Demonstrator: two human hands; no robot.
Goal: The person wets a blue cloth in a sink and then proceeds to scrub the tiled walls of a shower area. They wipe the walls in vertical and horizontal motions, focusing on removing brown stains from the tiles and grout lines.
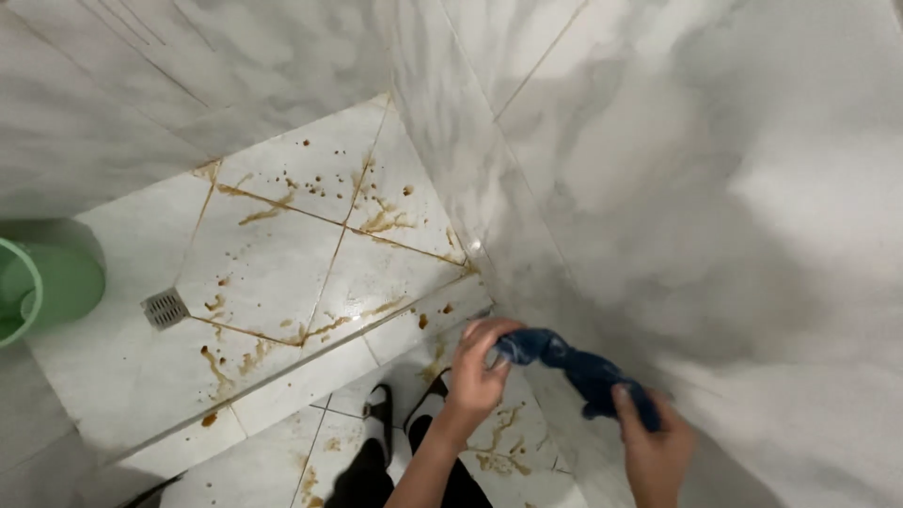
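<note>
- Both of my hands grip one dark blue cloth (pixel 576 369), which is twisted into a rope between them at the near right of the scene.
- Left hand (pixel 477 369): fingers curled shut around the cloth's left end, forearm rising from the near edge.
- Right hand (pixel 656 450): closed on the cloth's right end, thumb pressed on top of the bunched fabric.
- Cloth position: held in the air, just beside the marbled grey-white wall (pixel 715 188) that fills the right half of the view; whether it touches the wall I cannot tell.
- Floor (pixel 282 263): white tiles marked with brown splashes and brown streaks along the grout lines, far left of my hands.
- Drain grate (pixel 165 308): small, square, metal, set in the floor at the left.
- Green bucket (pixel 42 282): stands at the far left edge, partly cut off by the frame.
- Feet (pixel 404 414): mine, in black-and-white footwear, on a stained tile directly below my left hand.
</note>
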